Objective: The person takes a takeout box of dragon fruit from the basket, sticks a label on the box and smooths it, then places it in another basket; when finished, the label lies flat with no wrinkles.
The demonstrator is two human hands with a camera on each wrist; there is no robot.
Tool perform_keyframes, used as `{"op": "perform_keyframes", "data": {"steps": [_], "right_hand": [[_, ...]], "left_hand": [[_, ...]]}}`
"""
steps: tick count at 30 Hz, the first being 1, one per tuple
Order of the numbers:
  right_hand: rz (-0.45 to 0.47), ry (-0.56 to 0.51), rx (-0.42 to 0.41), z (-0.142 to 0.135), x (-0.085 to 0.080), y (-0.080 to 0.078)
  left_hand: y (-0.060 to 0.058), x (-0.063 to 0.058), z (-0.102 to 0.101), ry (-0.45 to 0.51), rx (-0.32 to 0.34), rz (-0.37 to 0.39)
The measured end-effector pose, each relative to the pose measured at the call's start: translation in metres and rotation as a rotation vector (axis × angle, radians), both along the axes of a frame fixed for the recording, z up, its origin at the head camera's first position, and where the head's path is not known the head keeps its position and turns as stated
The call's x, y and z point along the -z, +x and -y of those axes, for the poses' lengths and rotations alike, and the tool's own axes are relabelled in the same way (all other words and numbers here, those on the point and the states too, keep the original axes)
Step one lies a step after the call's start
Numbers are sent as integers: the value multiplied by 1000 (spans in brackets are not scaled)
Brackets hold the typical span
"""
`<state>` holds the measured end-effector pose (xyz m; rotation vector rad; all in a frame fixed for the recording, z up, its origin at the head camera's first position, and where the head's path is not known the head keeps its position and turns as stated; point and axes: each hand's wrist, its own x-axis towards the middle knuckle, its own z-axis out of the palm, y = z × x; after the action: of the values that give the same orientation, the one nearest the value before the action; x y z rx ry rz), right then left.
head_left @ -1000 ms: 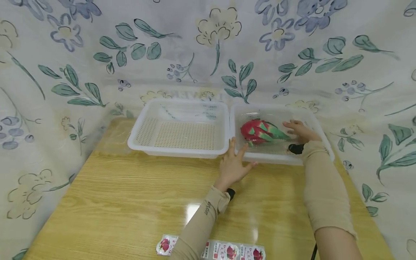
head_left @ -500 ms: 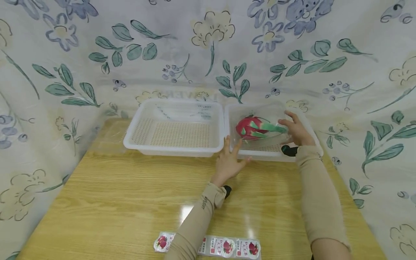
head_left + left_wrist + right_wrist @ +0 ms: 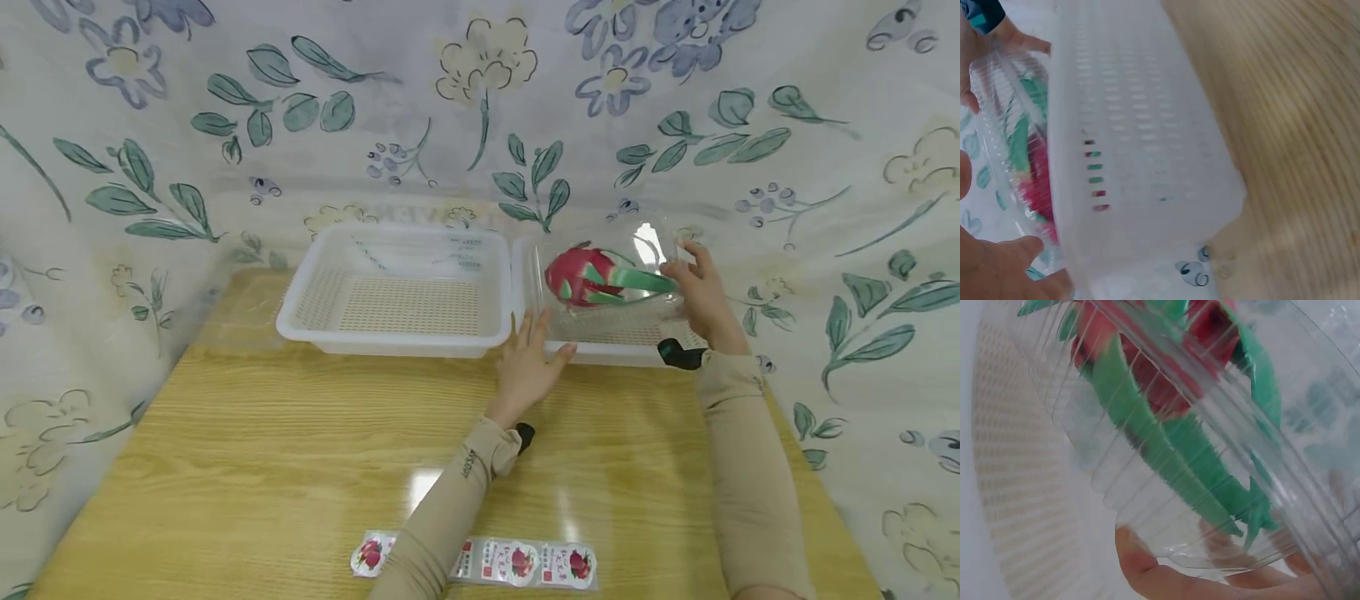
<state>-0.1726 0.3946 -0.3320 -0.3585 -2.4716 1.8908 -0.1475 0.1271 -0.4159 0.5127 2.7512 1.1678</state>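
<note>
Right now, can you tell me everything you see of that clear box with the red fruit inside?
The clear box looks like thin, glossy plastic with ribbed walls. Inside lies one red fruit with long green scales, like a dragon fruit. The box looks tilted, its gripped end raised, at the right-hand white basket. The right hand holds that end; the left hand is near the other, though I can't tell whether it touches. Whether the box is fastened shut is unclear.

Room is left over the wooden table [image 3: 262, 450] before the left basket [image 3: 390, 342] and from above into it, while the right basket [image 3: 607, 353] is obstructed by the clear container [image 3: 647, 245], the right hand [image 3: 705, 296] gripping its end, and the left hand [image 3: 525, 367] at the front-left corner.
</note>
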Motion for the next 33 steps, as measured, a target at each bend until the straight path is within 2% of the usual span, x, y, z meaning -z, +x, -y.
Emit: {"op": "perform_keyframes", "data": {"steps": [4,7,11,15,18,23,28,33], "right_hand": [[-57,-90,-16,5,-13,16],[-91,-155,-37,15,-21,28],[-117,-181,-50,31,-27,48],[-105,-236,-49,49,-26,70],[-81,-331,-60,63,-24,82],[-66,-384,-110,94,-15,97],[-114,-340,-134,131,2,118],[-147,-225,-116,173,28,139]], "left_hand": [[4,-8,3,106,18,-14],[9,-15,9,215,16,-71],[13,-22,18,352,26,-170],[17,-24,31,512,35,-225],[19,-27,46,648,51,-239],[23,-36,85,803,86,-237],[35,-40,125,807,71,-201],[62,-28,162,760,-14,-152]]}}
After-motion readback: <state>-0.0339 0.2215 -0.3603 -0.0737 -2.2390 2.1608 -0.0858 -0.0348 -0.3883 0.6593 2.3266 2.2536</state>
